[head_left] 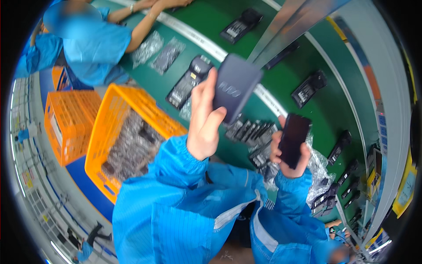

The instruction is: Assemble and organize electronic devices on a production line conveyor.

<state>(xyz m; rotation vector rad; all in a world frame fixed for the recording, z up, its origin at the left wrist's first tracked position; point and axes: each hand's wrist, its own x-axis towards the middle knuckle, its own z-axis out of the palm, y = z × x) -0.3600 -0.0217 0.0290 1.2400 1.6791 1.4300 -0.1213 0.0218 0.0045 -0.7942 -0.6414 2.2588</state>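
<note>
My left hand (203, 121) is closed on a flat dark grey case (236, 86) with rounded corners and raised lettering, held up over the green bench. In my right hand (293, 166), the fingers wrap round a black phone-like device (294, 138) with a glossy dark screen. Behind the case, a black device with a white label (182, 86) lies on the bench. Between my hands, several small black labelled parts (252, 131) lie in a row. Clear plastic bags (318, 169) are bunched beside my right hand.
An orange crate (97, 147) full of plastic-wrapped items stands at my left, with another orange crate (72, 123) beyond. More black devices (309, 88) sit on the green belt (281, 79). A metal panel (294, 26) slants over it. A co-worker's blue sleeve (118, 37) is at far left.
</note>
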